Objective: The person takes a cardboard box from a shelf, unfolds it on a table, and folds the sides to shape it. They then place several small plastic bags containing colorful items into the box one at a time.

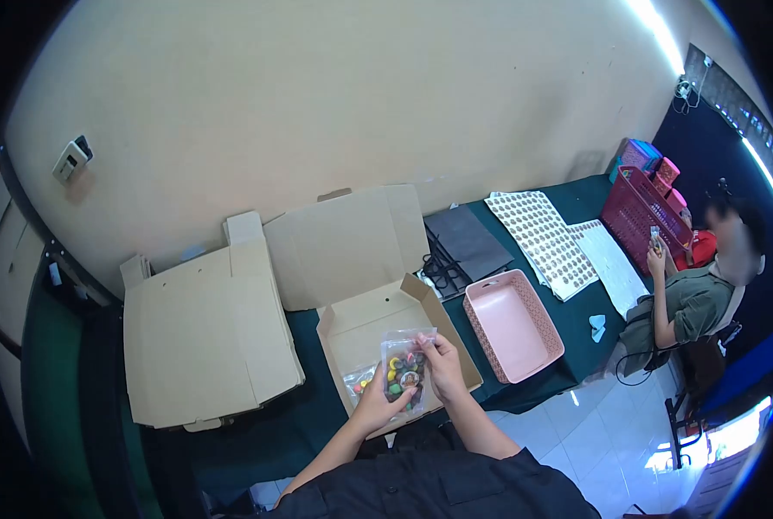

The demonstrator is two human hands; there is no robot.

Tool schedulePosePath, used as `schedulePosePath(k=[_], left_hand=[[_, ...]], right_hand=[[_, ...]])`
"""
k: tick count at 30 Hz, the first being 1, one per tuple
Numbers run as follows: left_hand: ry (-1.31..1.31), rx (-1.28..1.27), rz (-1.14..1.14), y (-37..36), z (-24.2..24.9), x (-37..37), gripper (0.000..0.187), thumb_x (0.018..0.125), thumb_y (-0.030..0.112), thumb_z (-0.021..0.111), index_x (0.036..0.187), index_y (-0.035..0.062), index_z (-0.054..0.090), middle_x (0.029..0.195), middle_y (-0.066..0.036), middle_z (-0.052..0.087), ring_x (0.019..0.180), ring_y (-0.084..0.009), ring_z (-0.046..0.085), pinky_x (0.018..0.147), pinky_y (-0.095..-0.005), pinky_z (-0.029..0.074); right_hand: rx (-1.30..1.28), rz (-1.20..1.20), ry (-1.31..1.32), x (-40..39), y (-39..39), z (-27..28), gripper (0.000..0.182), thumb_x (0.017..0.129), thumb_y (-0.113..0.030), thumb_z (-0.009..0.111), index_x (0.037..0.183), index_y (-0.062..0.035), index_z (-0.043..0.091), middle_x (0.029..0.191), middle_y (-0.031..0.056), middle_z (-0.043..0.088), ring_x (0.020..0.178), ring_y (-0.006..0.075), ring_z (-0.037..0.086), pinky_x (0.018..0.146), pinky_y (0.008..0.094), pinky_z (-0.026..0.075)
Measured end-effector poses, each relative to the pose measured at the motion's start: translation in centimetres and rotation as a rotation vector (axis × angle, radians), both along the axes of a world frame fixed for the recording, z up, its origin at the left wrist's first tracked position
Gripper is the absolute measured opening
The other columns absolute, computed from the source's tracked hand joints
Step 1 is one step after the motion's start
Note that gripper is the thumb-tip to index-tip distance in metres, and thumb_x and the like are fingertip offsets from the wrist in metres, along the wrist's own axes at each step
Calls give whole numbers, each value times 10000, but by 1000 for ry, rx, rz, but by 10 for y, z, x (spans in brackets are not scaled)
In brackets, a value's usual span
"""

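A clear plastic bag of colourful candies (pixel 404 363) with a round sticker on its front is held up between my two hands. My left hand (pixel 375 404) grips its lower left side, thumb across the front. At the top right corner, my right hand (pixel 441 365) pinches the bag's edge. Below it lies an open cardboard box (pixel 343 322), its lid (pixel 345 246) leaning back toward the wall. Another bag of candies (pixel 360 379) rests inside the box at the left, partly hidden by my left hand and the held bag.
Flattened cardboard boxes (pixel 200 337) are stacked at left. To the right are a pink plastic basket (pixel 513 333), black paper bags (pixel 468 242), sticker sheets (pixel 542 242) and a maroon basket (pixel 641 212). A person (pixel 698 294) sits at the far right, holding a small item.
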State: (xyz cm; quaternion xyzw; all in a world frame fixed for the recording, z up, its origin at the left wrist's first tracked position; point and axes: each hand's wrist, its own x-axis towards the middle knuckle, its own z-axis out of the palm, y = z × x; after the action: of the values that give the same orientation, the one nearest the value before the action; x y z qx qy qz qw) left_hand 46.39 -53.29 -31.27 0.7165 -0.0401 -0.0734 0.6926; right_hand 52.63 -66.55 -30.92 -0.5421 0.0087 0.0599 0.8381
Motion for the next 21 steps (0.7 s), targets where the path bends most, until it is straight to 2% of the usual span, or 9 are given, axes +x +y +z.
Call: schedulePosePath(k=[1,4,6,8,10,14,18,20,21], left_hand=[[-117,-48,34,-2,-10,2,555,772,98,647,1233,53,340,1086,-93,475,1014,-179,500,821,-293,450],[-202,79,200,6,-18,11,481,773,118,659,1178,33,413,1166,-105,439,1066,-177,460,925,-308,373],[-289,-39,302,20,-34,22,309,785,123,648,1042,2,527,1072,-94,529,973,-158,518,872,-289,406],[61,-64,187,37,-19,24,165,806,154,628,834,-7,603,866,-69,616,820,-123,558,801,-254,424],[61,28,194,42,-2,24,177,837,160,587,805,-10,629,757,-55,629,795,-108,567,786,-253,421],[2,-134,-135,57,-10,26,260,888,189,506,984,-27,614,899,-75,631,880,-122,552,824,-252,408],[-29,-201,18,47,-3,25,330,897,193,485,1150,-18,503,1054,-84,565,981,-142,513,853,-267,392],[-182,-127,294,44,-24,25,416,880,227,518,1219,0,438,1081,-79,544,991,-155,510,853,-274,392],[-106,-75,195,44,-22,22,510,851,261,564,1263,22,384,1119,-82,513,1030,-165,490,879,-281,382]], right_hand=[[-17,-23,-52,2,-5,-2,184,871,-173,537,916,-2,589,785,36,613,691,87,561,687,228,436],[-200,124,-102,-1,-10,-2,205,863,-169,552,835,23,618,773,44,626,716,93,560,697,239,431],[-264,182,-130,-9,-11,5,231,859,-182,559,856,37,634,774,45,634,733,96,562,718,238,431],[-378,282,-158,-15,-13,4,253,866,-196,549,931,36,626,798,38,639,756,95,562,734,241,430],[-433,335,-176,-10,-21,-4,283,878,-223,530,967,30,621,820,31,638,788,90,553,753,239,423],[-364,473,-141,-7,-33,-5,311,887,-250,511,956,32,623,852,45,632,838,91,538,783,243,411],[-330,340,-167,-8,-27,-9,303,895,-234,496,935,37,626,890,74,630,811,120,553,765,255,415],[-497,21,-276,-6,-25,-19,262,886,-201,511,947,24,630,905,104,632,809,120,559,771,257,418],[-536,35,-322,-12,-21,-3,230,858,-166,543,1003,-6,624,895,113,628,831,166,570,792,284,422]])
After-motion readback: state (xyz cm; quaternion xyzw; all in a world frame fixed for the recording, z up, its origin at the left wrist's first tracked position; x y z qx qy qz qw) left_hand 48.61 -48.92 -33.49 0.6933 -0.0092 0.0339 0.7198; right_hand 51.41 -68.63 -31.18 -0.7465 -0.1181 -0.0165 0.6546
